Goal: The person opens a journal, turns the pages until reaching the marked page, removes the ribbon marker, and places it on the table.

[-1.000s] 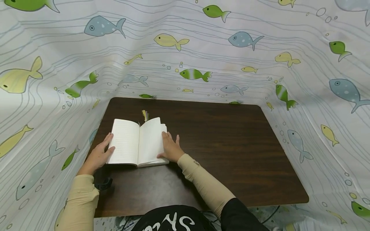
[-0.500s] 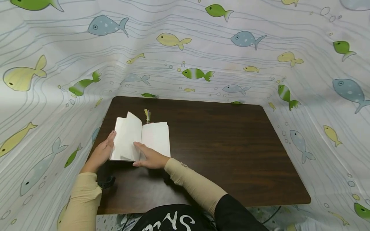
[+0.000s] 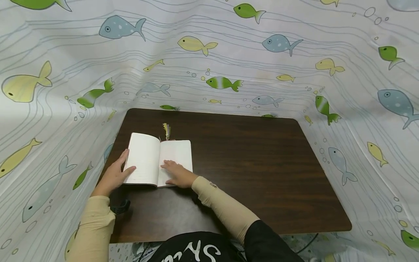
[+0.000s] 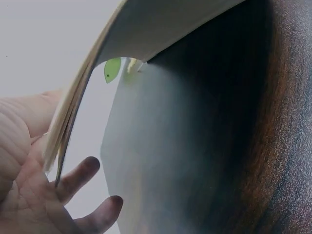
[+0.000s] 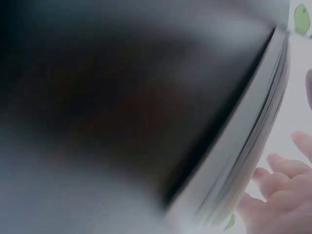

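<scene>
An open notebook (image 3: pixel 144 156) lies on the left part of the table, its pages pale and its spine running away from the person. Along its left edge, my left hand (image 3: pixel 114 177) grips the page stack and cover, thumb on top of the left page. The left wrist view shows that edge lifted between thumb and fingers (image 4: pixel 82 175). My right hand (image 3: pixel 179 174) lies over the lower right page with fingers extended. From the right wrist, the hand (image 5: pixel 282 195) shows beside the notebook's page edges (image 5: pixel 239 151), fingers spread. Yellowish ribbon ends (image 3: pixel 167 131) stick out past the spine's far end.
The dark brown wooden table (image 3: pixel 248 174) extends well to the right of the notebook. A white fish-print curtain (image 3: pixel 229 58) surrounds its back and sides. A small black device (image 3: pixel 121 206) shows beside the left wrist.
The right hand carried a page from the right side over to the left, then moved back onto the right page. The turned page now lies flat under the left thumb.
</scene>
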Available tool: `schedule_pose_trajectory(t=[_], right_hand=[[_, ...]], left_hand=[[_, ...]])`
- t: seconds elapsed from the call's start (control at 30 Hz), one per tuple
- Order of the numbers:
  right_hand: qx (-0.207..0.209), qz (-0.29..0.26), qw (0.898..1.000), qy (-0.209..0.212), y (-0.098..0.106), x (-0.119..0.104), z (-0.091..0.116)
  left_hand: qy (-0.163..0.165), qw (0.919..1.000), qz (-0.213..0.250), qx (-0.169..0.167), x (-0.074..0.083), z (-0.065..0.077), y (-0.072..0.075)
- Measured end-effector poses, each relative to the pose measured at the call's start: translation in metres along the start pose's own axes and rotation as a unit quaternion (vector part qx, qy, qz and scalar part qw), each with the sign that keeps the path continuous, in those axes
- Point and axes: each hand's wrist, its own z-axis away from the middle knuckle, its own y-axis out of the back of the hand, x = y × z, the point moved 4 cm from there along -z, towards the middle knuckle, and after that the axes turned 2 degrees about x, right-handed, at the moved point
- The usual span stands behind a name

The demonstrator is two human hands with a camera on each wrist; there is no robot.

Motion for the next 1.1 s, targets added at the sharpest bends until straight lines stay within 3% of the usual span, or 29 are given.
schedule_pose_trajectory(t=[0.1, 0.3, 0.4, 0.67, 0.93, 1.03, 1.1], right_hand=[[-0.011, 0.052, 0.998, -0.045, 0.003, 0.022, 0.007], [-0.047, 0.060, 0.989, -0.128, 0.012, 0.044, 0.023], [-0.051, 0.083, 0.986, -0.137, 0.015, 0.046, 0.028], [0.002, 0.176, 0.974, -0.140, 0.021, 0.044, 0.030], [0.041, 0.139, 0.968, -0.206, 0.017, 0.053, 0.029], [0.058, 0.075, 0.977, -0.189, 0.020, 0.048, 0.028], [0.073, 0.002, 0.983, -0.167, 0.026, 0.041, 0.027]], left_hand=[[-0.008, 0.9999, -0.009, 0.005, -0.002, 0.001, 0.002], [-0.041, 0.9988, -0.023, 0.012, -0.002, 0.004, 0.004], [-0.045, 0.9985, -0.026, 0.016, -0.002, 0.004, 0.005], [-0.053, 0.9979, -0.030, 0.021, -0.002, 0.001, 0.003], [-0.042, 0.9987, -0.027, 0.012, -0.003, -0.002, 0.002], [-0.035, 0.9990, -0.025, 0.007, -0.002, -0.003, 0.002], [-0.034, 0.9992, -0.022, 0.005, -0.001, -0.003, 0.002]])
